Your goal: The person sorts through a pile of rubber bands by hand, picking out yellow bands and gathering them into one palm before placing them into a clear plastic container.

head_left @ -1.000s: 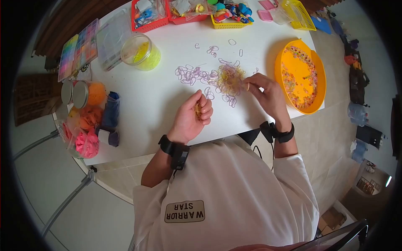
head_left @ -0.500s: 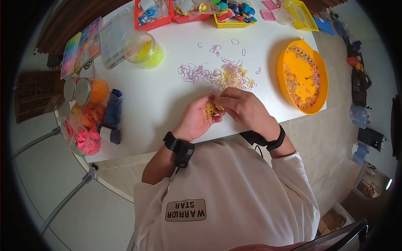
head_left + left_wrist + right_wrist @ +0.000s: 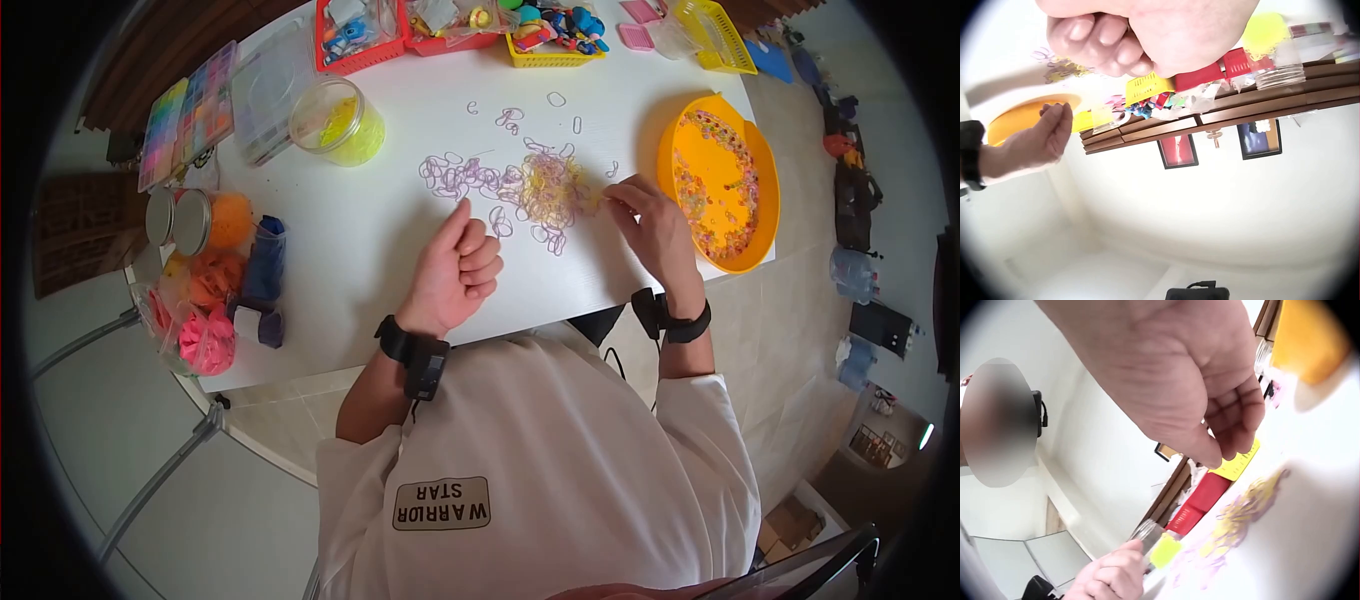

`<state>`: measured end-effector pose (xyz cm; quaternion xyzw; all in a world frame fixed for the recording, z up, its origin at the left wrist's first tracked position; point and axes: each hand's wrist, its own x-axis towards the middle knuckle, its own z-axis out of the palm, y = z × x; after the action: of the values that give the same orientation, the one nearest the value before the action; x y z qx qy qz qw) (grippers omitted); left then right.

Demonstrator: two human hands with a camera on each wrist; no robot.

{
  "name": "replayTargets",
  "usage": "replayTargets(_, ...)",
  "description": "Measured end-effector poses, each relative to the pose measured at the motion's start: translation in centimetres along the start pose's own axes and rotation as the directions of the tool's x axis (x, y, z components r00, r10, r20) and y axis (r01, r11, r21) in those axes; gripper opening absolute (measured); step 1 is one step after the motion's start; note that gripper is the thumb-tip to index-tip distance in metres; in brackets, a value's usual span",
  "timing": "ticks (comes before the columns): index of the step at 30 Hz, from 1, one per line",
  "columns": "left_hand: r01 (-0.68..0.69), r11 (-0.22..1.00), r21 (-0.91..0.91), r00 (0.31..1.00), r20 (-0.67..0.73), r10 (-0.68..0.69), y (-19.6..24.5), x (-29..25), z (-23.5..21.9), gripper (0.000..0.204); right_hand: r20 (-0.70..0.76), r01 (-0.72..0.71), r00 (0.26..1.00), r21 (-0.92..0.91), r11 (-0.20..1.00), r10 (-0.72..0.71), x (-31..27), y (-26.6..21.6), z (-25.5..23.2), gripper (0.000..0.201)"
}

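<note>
The left hand [image 3: 452, 272] is curled into a fist beside the near edge of the pile, its thumb pointing up the table; whatever lies inside its fingers is hidden now, though yellow bands showed there a moment ago. Small yellow bands [image 3: 545, 195] lie mixed with purple bands [image 3: 462, 178] on the white table. At the pile's right edge hovers the right hand [image 3: 655, 230], fingers bent toward the thumb. In the right wrist view, the right hand [image 3: 1221, 464] shows no band between its fingertips.
An orange tray [image 3: 768, 200] of small colourful beads stands right of the right hand. A clear jar [image 3: 350, 135] with neon yellow bands is at the back left. Red baskets [image 3: 362, 62] and a yellow basket [image 3: 555, 60] line the far edge. Bags and jars sit left.
The hands met half a second ago at the left palm, where yellow bands showed. Since then the right hand has moved back right to the pile, and the left fingers have closed, hiding the bands.
</note>
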<state>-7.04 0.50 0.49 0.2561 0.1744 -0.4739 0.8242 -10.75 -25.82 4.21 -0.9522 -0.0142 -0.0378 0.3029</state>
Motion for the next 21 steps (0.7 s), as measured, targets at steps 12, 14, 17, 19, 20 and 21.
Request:
replayTargets(12, -0.006, 1.000, 0.008, 1.000, 0.028, 0.006, 0.0, -0.3, -0.5, 0.054, -0.002, 0.032, 0.999, -0.108, 0.994, -0.032, 0.7, 2.2, 2.5, 0.008)
replayTargets(14, -0.004, 1.000, 0.000, 1.000, 0.029, 0.004, -0.1, -0.3, -0.6, 0.054, 0.007, 0.050, 0.999, -0.103, 0.993, -0.050, 0.7, 2.3, 2.7, 0.008)
replayTargets(17, -0.003, 1.000, -0.012, 0.999, 0.032, 0.003, -0.2, -0.3, -0.6, 0.052, 0.021, 0.019, 1.000, -0.046, 0.999, -0.018, 0.6, 2.1, 2.2, 0.009)
replayTargets(19, -0.004, 1.000, -0.024, 0.999, 0.040, 0.005, -0.3, -0.2, -0.7, 0.051, 0.030, -0.023, 0.999, 0.016, 1.000, 0.022, 0.4, 1.7, 1.7, 0.010)
replayTargets(20, -0.008, 1.000, -0.025, 0.999, 0.047, 0.009, -0.4, -0.1, -0.7, 0.049, 0.038, -0.050, 0.998, 0.043, 0.998, 0.048, 0.4, 1.4, 1.4, 0.011)
replayTargets(21, -0.013, 1.000, -0.027, 0.999, 0.053, 0.014, -0.5, 0.0, -0.7, 0.047, 0.046, -0.076, 0.996, 0.071, 0.995, 0.073, 0.4, 1.0, 1.1, 0.012)
